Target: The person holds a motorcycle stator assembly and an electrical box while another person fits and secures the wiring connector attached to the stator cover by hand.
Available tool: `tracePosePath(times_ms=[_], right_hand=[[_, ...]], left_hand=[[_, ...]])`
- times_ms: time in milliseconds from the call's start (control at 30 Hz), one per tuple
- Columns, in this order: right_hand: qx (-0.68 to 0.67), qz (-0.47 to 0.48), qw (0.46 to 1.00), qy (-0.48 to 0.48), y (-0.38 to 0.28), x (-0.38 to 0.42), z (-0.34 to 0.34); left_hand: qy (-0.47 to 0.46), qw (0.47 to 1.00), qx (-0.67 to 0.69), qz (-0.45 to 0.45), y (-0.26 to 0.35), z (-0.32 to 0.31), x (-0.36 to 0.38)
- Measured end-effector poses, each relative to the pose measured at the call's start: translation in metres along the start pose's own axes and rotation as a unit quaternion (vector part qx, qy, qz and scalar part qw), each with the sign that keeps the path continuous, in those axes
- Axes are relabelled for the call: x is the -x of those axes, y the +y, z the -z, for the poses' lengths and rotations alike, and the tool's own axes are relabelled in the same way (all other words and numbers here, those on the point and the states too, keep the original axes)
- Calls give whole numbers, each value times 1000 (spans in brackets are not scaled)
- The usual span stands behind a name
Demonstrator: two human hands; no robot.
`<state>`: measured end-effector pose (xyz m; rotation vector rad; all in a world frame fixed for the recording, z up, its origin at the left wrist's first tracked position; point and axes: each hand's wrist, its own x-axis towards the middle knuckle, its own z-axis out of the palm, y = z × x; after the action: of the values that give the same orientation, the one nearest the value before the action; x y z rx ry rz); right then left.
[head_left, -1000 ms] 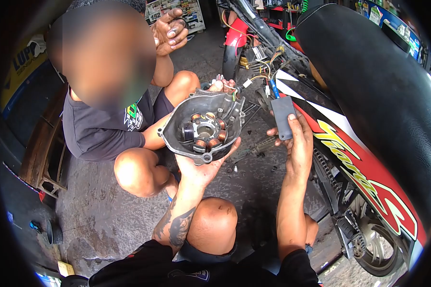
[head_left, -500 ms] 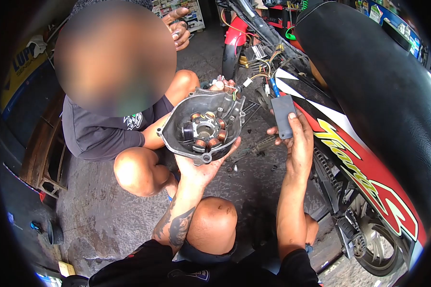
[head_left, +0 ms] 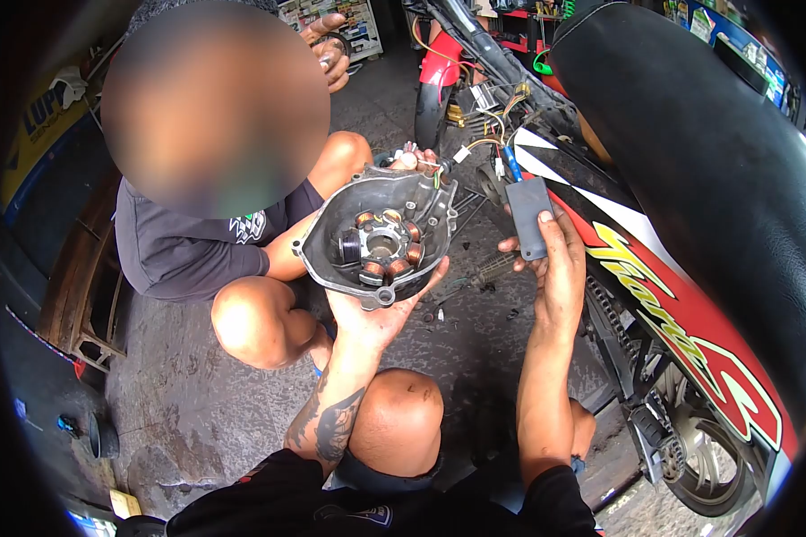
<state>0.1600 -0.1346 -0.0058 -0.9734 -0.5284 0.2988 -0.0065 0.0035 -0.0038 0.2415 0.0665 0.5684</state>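
Observation:
My left hand supports a dark metal engine cover from below, fingers wrapped round its underside. Inside the cover sits a stator with a ring of copper coils and one darker coil. A flat black box, like a CDI unit, is pinched in my right hand. Blue and other wires with white connectors run near the box's top end. At the cover's far edge, another person's fingers hold or touch wiring; their exact grip is partly hidden.
A motorcycle with a black seat and a red side panel fills the right side. Facing me, a person squats with one hand raised. A wooden bench stands at left. Small parts lie on the dark floor.
My hands, the engine cover and the black box stay almost still. The other person's raised hand has shifted slightly, and a dark ring-like thing now shows at its fingers.

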Motion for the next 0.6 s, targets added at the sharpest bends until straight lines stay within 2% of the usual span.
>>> tracePosePath(times_ms=[600], right_hand=[[-9, -10, 1000, 0, 3, -1, 1]], left_hand=[[36, 999, -1, -12, -3, -6, 1]])
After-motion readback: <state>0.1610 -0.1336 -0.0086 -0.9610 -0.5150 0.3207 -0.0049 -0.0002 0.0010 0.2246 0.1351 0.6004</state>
